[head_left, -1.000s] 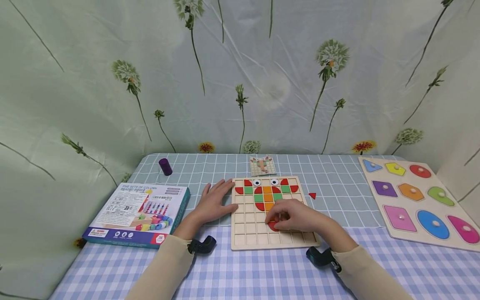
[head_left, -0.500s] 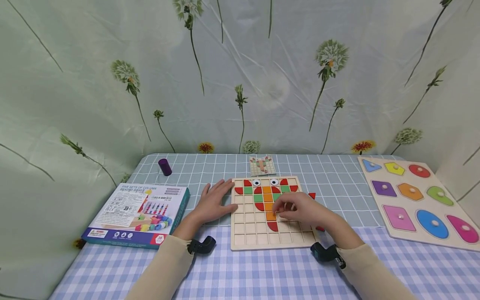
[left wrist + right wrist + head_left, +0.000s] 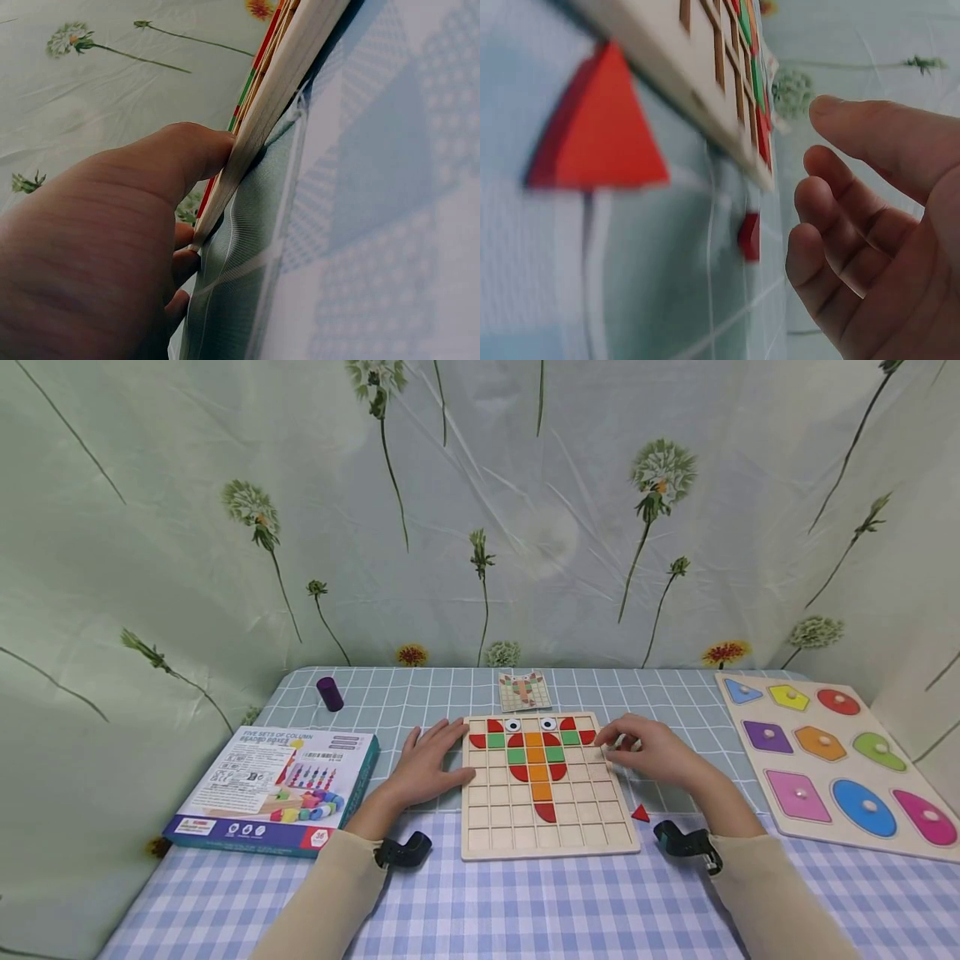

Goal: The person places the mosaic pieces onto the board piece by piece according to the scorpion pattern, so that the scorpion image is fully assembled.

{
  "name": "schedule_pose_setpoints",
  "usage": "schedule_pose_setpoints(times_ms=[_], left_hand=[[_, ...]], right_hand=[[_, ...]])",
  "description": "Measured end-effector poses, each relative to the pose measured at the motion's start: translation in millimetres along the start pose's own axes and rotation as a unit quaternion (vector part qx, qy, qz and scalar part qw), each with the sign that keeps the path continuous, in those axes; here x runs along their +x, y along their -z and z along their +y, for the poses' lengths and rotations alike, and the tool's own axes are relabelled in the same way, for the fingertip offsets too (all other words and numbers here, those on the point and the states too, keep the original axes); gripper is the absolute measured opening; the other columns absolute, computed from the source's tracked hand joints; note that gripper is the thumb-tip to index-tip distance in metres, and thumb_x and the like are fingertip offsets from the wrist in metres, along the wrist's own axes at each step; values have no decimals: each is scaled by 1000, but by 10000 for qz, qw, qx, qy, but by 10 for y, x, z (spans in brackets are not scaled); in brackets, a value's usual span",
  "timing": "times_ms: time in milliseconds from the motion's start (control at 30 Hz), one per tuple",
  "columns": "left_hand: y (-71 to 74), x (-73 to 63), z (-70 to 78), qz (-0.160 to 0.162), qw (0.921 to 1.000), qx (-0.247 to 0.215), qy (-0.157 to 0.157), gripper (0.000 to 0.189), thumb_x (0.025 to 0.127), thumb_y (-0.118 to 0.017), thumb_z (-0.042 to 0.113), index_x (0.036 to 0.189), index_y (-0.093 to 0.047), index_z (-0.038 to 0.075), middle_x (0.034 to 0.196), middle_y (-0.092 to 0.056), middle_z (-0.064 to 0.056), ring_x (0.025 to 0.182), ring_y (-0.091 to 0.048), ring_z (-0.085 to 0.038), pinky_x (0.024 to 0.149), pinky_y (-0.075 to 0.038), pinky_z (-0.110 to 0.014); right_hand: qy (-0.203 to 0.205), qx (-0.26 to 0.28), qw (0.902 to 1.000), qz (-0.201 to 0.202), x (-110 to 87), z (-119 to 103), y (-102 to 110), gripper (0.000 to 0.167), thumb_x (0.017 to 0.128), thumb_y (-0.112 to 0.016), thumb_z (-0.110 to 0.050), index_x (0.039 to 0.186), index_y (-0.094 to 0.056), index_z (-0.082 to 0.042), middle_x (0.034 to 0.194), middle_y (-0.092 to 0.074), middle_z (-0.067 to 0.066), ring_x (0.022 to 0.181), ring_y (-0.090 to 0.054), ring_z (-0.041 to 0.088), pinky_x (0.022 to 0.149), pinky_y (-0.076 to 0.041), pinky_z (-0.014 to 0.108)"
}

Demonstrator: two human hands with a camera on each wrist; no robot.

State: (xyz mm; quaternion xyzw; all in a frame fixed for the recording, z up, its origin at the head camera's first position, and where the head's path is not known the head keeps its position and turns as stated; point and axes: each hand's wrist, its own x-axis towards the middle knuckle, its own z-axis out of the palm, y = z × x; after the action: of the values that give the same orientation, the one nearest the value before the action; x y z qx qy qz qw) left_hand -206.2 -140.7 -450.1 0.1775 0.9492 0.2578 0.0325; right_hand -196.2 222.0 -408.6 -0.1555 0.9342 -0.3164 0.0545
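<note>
My left hand (image 3: 431,764) rests at the left edge of a wooden grid board (image 3: 487,839), fingers extended; in the left wrist view its thumb (image 3: 196,150) touches the board's side. On the board, orange squares (image 3: 538,772) run down the middle, with green squares (image 3: 517,757), red rounded pieces (image 3: 558,772) and two eye pieces (image 3: 548,724) around them. My right hand (image 3: 648,750) hovers by the board's upper right edge. In the right wrist view its thumb and loosely bent fingers are apart, holding nothing. Beyond them lies a small red triangle (image 3: 750,237), hidden in the head view.
Another red triangle (image 3: 640,813) lies right of the board. A picture card (image 3: 525,692) is behind it. At left are a boxed toy (image 3: 277,789) and a purple cylinder (image 3: 330,693); at right, a knobbed shape puzzle (image 3: 840,760).
My right hand has moved from the middle of the board rightward and away to its upper right edge. The lower orange and red pieces are now uncovered. My left hand stays put.
</note>
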Motion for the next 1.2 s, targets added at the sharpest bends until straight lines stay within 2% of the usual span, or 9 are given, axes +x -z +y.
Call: schedule_pose_setpoints(times_ms=[233, 467, 733, 967, 1200], left_hand=[[0, -7, -5, -30, 10000, 24, 34, 76, 89, -68, 43, 154, -40, 15, 164, -32, -4, 155, -21, -28, 124, -3, -61], [-4, -2, -5, -18, 10000, 21, 33, 76, 89, -68, 43, 154, -40, 15, 164, -33, -3, 155, -21, -28, 124, -3, -61], [-6, 6, -6, -6, 10000, 21, 29, 76, 89, -69, 44, 154, -40, 16, 164, -32, -3, 155, -21, -28, 124, -3, -61], [-6, 10, -11, -18, 10000, 15, 2, 76, 90, -68, 44, 154, -40, 16, 164, -32, -3, 156, -21, -28, 124, -2, -61], [2, 3, -7, -30, 10000, 5, 34, 76, 89, -69, 45, 154, -40, 17, 164, -32, -3, 156, -20, -28, 125, -2, -61]], right_hand=[[-85, -26, 9999, 98, 3, 200, 40, 23, 90, -70, -8, 113, -69, -11, 112, -65, 12, 94, -57, 23, 75, -51, 29], [-272, -119, 9995, 64, 7, 317, 46, 27, 88, -71, -8, 115, -70, -9, 109, -65, 12, 93, -56, 24, 77, -49, 31], [-294, -218, 9993, 0, 10, 369, 35, 28, 89, -70, -8, 117, -70, -9, 106, -64, 11, 92, -55, 23, 76, -49, 31], [-179, -327, 9993, 34, 9, 400, 22, 25, 88, -71, -6, 113, -73, -10, 97, -62, 6, 86, -52, 20, 72, -46, 29], [-296, -250, 9992, 21, 3, 373, 19, 21, 88, -73, -8, 109, -73, -9, 89, -60, 4, 84, -51, 19, 70, -44, 27]])
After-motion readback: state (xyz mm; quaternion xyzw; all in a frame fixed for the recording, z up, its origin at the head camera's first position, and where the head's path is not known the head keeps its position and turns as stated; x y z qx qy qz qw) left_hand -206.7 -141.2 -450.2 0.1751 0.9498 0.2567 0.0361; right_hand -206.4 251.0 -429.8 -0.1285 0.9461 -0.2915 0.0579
